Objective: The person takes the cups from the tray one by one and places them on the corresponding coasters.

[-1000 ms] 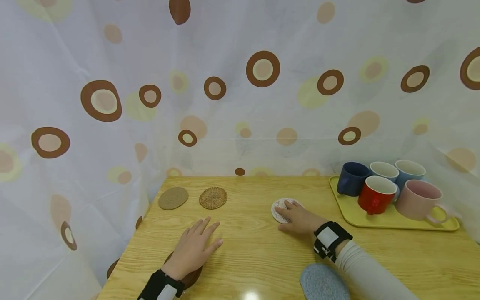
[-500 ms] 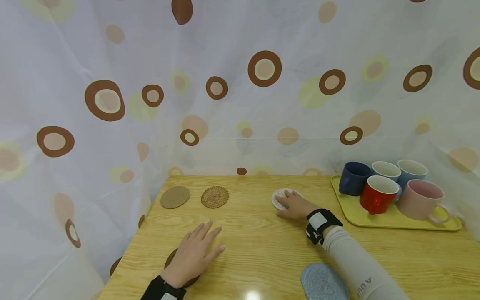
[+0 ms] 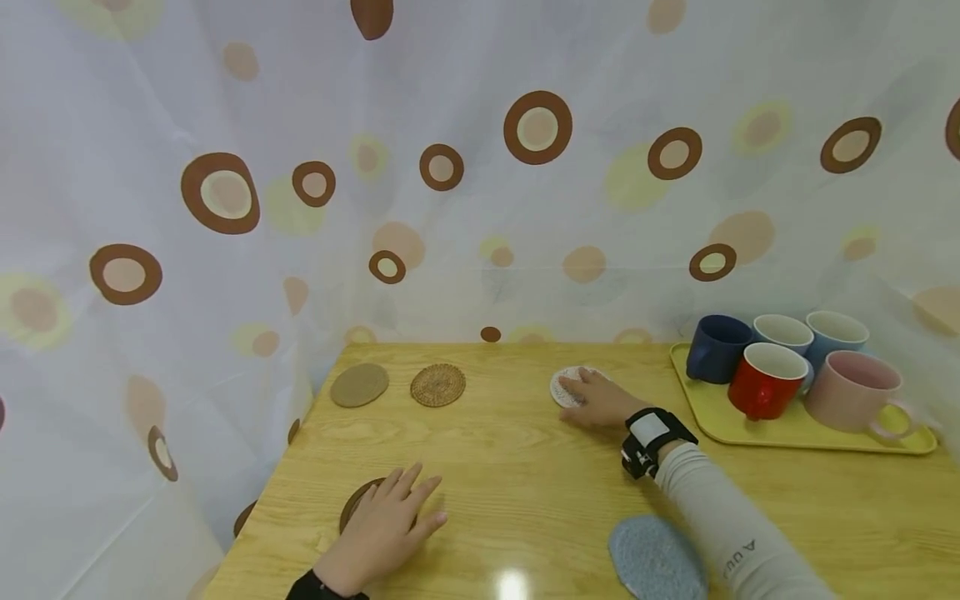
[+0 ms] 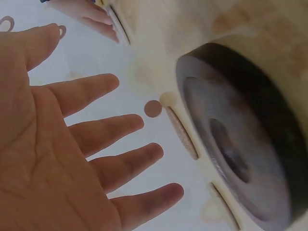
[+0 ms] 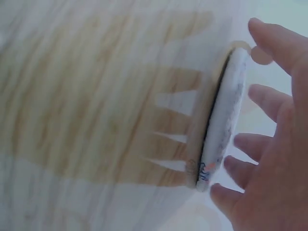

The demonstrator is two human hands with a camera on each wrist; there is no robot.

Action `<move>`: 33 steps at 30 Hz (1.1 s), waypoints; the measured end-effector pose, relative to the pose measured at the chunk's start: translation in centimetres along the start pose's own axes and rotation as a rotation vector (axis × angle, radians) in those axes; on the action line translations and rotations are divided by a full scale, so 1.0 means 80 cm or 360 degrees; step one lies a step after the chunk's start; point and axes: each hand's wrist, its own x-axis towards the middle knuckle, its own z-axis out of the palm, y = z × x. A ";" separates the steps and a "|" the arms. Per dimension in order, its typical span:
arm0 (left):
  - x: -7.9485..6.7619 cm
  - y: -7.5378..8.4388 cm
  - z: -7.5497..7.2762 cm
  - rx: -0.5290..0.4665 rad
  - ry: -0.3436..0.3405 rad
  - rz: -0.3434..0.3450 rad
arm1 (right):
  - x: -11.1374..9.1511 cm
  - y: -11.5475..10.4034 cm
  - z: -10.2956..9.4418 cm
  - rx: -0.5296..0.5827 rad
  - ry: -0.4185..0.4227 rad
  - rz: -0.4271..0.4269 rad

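In the head view my right hand (image 3: 600,402) is at the white round coaster (image 3: 562,385) toward the back of the table, its fingers overlapping the top. From the right wrist the white coaster (image 5: 225,115) lies flat on the wood, with the bent, spread fingertips (image 5: 240,140) along its upper face and nothing pinched. My left hand (image 3: 384,523) hovers with fingers spread over a dark brown round wooden coaster (image 3: 349,503), hiding much of it. The left wrist view shows an empty palm beside that brown coaster (image 4: 198,101).
A beige round coaster (image 3: 360,385) and a woven rattan coaster (image 3: 438,385) lie at the back left. Near the right forearm is a grey-blue felt-like coaster (image 3: 656,554). At the right, a yellow tray (image 3: 716,417) carries several mugs, among them navy (image 3: 716,354), red (image 3: 761,387) and pink (image 3: 847,396).
My right hand has slid the white coaster farther back on the table. The left hand has drawn back slightly, uncovering more of the brown coaster. The head view has shifted a little.
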 end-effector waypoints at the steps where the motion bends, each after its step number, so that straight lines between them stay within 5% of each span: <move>1: -0.003 -0.002 0.001 -0.0009 -0.0007 -0.0015 | -0.002 0.000 -0.002 -0.0004 0.0019 -0.0001; 10: -0.025 -0.025 0.005 -0.0035 -0.0005 -0.0180 | -0.037 -0.014 -0.013 -0.0145 0.0234 -0.0158; 18: -0.028 -0.039 0.007 -0.0095 -0.0126 -0.0156 | -0.080 -0.014 -0.013 -0.0157 0.0352 -0.0172; 26: -0.007 -0.031 0.015 -0.0118 -0.0119 -0.0072 | -0.127 -0.010 -0.010 -0.0117 0.0356 -0.0052; 33: 0.030 -0.017 0.016 -0.0031 -0.0126 0.0078 | -0.164 -0.005 -0.008 -0.0103 0.0384 0.0012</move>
